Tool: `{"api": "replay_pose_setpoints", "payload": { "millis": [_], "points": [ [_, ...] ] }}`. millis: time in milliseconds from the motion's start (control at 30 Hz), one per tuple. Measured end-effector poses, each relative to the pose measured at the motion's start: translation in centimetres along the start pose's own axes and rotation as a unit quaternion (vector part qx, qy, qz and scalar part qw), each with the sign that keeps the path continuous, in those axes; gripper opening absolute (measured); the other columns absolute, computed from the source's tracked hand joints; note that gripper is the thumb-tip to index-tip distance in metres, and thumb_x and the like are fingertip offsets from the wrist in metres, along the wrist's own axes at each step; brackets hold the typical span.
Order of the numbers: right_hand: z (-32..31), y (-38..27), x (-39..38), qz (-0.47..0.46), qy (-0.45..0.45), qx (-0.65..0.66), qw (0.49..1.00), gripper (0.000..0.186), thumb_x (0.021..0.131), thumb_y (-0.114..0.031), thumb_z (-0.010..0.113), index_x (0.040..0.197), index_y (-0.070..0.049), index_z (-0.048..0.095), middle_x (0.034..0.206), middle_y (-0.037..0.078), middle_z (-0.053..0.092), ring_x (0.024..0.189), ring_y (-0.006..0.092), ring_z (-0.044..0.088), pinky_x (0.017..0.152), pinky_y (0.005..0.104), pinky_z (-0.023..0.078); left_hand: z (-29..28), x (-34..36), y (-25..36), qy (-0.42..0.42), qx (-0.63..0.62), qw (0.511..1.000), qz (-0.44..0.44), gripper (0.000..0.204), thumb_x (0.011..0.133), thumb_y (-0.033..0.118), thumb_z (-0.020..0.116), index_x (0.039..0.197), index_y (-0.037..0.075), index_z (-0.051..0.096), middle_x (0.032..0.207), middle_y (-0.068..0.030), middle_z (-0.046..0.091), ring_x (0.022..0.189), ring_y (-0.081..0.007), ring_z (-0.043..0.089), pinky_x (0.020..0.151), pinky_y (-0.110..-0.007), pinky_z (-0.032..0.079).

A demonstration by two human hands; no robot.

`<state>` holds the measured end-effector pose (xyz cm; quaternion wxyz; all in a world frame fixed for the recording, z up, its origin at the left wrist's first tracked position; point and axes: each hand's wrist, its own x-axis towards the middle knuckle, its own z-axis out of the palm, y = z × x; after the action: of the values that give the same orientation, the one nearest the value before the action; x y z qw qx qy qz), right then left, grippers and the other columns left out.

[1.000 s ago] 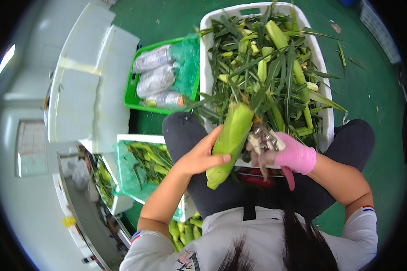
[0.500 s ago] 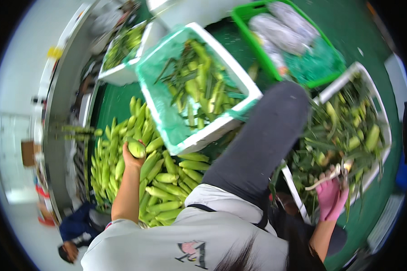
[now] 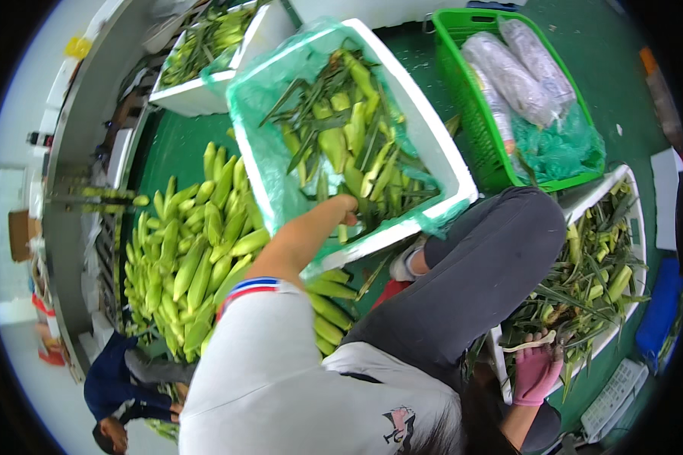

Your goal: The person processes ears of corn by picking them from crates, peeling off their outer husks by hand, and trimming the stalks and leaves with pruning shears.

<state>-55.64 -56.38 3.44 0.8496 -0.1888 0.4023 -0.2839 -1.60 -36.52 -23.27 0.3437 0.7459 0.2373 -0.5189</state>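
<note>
My left hand reaches over the near side of a white foam box lined with green plastic. Its fingers point down among the green corn ears and leaves in the box, and mostly hidden, so a hold cannot be made out. My right hand, in a pink glove with bare fingertips, is closed around a tool with a pale, curved, wooden-looking handle. It rests over the near corner of another white foam box full of torn husks and stalk ends.
A big heap of green corn ears lies on the floor at left. Behind stand a smaller foam box of corn and a green crate with wrapped plastic rolls. Another person bends at lower left. My raised knee separates the boxes.
My left hand has moved from the heap, where it held a corn ear, rightward and over the lined box. My right hand keeps the tool and has dropped slightly lower in view.
</note>
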Motion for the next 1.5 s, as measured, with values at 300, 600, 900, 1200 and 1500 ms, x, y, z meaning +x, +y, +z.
{"api": "replay_pose_setpoints", "payload": {
  "millis": [300,600,900,1200,1500],
  "points": [
    [-0.4,2.5,-3.5,-0.01,0.107,0.009,0.994,0.061,0.088,-0.046,0.056,0.133,-0.006,0.046,0.124,0.009,0.051,0.114,0.0253,0.048,0.1,0.0429,0.039,2.7,2.8,1.1,-0.14,-0.293,0.943,0.074,0.052,0.082,0.038,0.07,0.118,0.005,0.057,0.11,-0.0152,0.064,0.096,-0.0285,0.064,0.083,-0.044,0.053],
    [4.8,1.1,-1.7,-0.148,-0.003,-0.103,0.984,0.064,0.085,-0.027,0.064,0.138,-0.006,0.037,0.127,0.008,0.051,0.11,0.0207,0.051,0.099,0.0405,0.039,6.1,-29.1,5.3,-0.196,-0.284,0.894,0.284,0.037,0.089,0.028,0.06,0.114,0.001,0.057,0.095,-0.0104,0.065,0.082,-0.0202,0.063,0.07,-0.033,0.053],
    [11.8,-5.8,-3.8,-0.176,0.001,-0.456,0.872,0.079,0.07,-0.025,0.077,0.134,0.0,0.039,0.116,0.015,0.054,0.107,0.0252,0.054,0.095,0.0339,0.043,16.0,-40.8,3.5,-0.21,0.225,0.634,0.709,0.064,0.081,0.029,0.072,0.135,0.005,0.045,0.118,-0.0149,0.057,0.11,-0.0292,0.056,0.094,-0.04,0.043],
    [3.8,-7.2,-4.8,-0.325,0.066,-0.481,0.811,0.076,0.069,-0.028,0.078,0.129,0.002,0.042,0.113,0.018,0.054,0.104,0.0281,0.055,0.093,0.0358,0.045,23.0,-47.6,0.7,-0.039,0.425,0.381,0.82,0.073,0.061,0.017,0.086,0.125,0.004,0.054,0.094,-0.0137,0.056,0.083,-0.0311,0.058,0.071,-0.04,0.047],
    [0.2,-7.7,-4.4,-0.26,0.044,-0.287,0.921,0.012,0.078,-0.014,0.066,0.081,-0.004,0.058,0.067,0.002,0.058,0.058,0.0089,0.054,0.056,0.0245,0.046,27.9,-48.1,3.3,-0.232,0.505,0.393,0.733,0.066,0.069,0.017,0.081,0.126,-0.001,0.053,0.107,-0.0129,0.06,0.102,-0.025,0.057,0.091,-0.036,0.044]
  ]
}}
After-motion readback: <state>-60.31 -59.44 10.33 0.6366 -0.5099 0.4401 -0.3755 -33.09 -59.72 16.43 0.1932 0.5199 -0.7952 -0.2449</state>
